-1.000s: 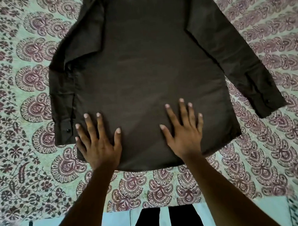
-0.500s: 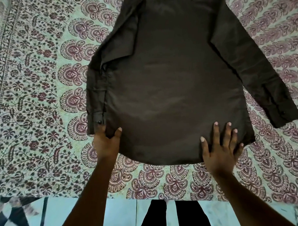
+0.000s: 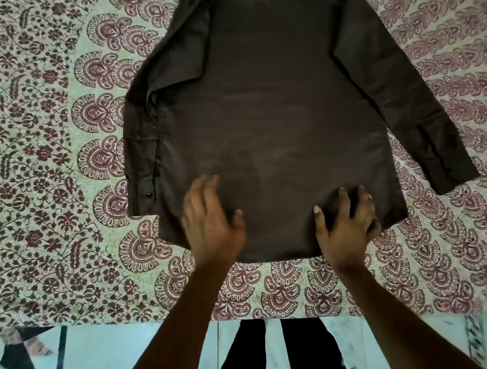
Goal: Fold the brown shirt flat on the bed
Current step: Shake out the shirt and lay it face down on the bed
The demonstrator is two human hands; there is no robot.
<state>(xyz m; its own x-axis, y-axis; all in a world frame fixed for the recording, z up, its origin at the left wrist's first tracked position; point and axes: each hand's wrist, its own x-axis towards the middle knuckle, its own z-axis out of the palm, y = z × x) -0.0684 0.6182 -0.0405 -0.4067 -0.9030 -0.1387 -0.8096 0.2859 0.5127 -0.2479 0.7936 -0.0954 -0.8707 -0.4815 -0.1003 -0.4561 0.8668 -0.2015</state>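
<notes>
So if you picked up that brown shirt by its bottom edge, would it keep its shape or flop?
Probably flop: the brown shirt lies limp and flat on the bedsheet, one sleeve doubled over in soft folds. Likely light, as the cloth looks thin. Pushed, it might wrinkle rather than slide; faint creases mark its middle.

The dark brown long-sleeved shirt [image 3: 275,113] is smooth matt cloth; the maroon-and-green floral bedspread [image 3: 55,192] looks like printed matt cotton.
</notes>
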